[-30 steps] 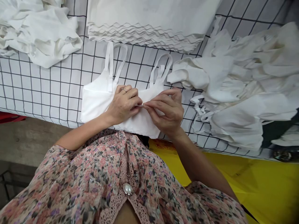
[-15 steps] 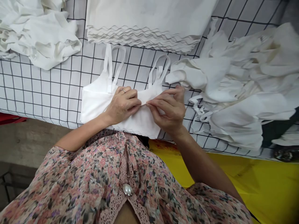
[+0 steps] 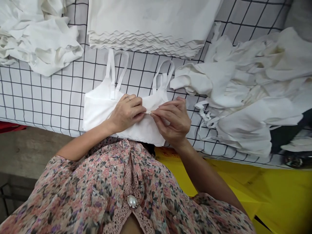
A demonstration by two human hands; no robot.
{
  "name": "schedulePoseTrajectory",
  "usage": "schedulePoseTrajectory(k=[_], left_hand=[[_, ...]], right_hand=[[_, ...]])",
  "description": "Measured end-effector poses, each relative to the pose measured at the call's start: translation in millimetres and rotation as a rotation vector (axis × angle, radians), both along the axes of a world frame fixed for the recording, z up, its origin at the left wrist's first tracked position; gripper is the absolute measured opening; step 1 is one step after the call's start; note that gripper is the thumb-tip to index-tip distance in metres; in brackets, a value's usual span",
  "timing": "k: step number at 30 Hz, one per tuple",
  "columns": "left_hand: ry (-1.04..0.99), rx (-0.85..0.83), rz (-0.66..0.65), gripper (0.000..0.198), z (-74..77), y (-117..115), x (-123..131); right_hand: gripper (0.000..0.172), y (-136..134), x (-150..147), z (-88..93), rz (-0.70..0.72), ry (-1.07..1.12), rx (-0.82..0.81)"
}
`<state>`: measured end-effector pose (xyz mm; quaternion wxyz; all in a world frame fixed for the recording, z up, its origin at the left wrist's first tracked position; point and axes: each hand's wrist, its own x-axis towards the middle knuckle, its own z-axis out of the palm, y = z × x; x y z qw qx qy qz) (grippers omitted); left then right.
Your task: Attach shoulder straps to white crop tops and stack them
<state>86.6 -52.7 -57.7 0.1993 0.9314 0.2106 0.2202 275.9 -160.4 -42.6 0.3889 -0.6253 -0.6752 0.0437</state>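
A white bra (image 3: 97, 107) with thin shoulder straps lies on the grid-patterned tablecloth near the table's front edge. My left hand (image 3: 128, 112), wearing a ring, rests over its middle with the fingers curled and pinching its upper edge. Close beside it, the thumb and index finger of my right hand (image 3: 172, 122) pinch the same edge, the other fingers loosely bent. A fine pale line spans the small gap between the two pinches; whether it is the fabric edge or a thread I cannot tell. Both straps point away from me, and my hands hide part of the middle.
Behind the bra lies a neat stack of white garments (image 3: 151, 22) with wavy edges. A loose heap of white garments (image 3: 243, 87) is on the right, another white heap (image 3: 48, 42) at far left. Yellow material (image 3: 280, 195) shows below the table at right.
The whole view has shifted slightly. My right hand's fingers have drawn in a little, and both hands keep their pinch on the bra's upper edge.
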Motion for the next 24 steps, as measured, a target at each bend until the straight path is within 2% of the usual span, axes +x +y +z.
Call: schedulePoseTrajectory(k=[4,9,17,22,24], left_hand=[[-0.036,0.074,-0.010,0.021,0.7,-1.0,1.0],[-0.156,0.149,0.004,0.022,0.6,-1.5,3.1],[-0.065,0.137,0.003,0.022,-4.1,-3.5,2.6],[-0.141,0.141,0.006,0.022,-2.4,-2.9,4.1],[-0.192,0.161,0.014,0.022,-1.0,-2.2,5.2]], right_hand=[[0.005,0.7,-4.9,3.4,-0.017,0.017,0.066],[0.006,0.4,-3.6,-0.7,0.033,-0.046,0.038],[0.018,-3.1,-6.5,2.3,0.029,-0.122,0.016],[0.014,0.4,-8.0,3.6,0.053,-0.101,0.155],[0.016,-0.2,-7.3,1.1,0.056,-0.091,0.161]])
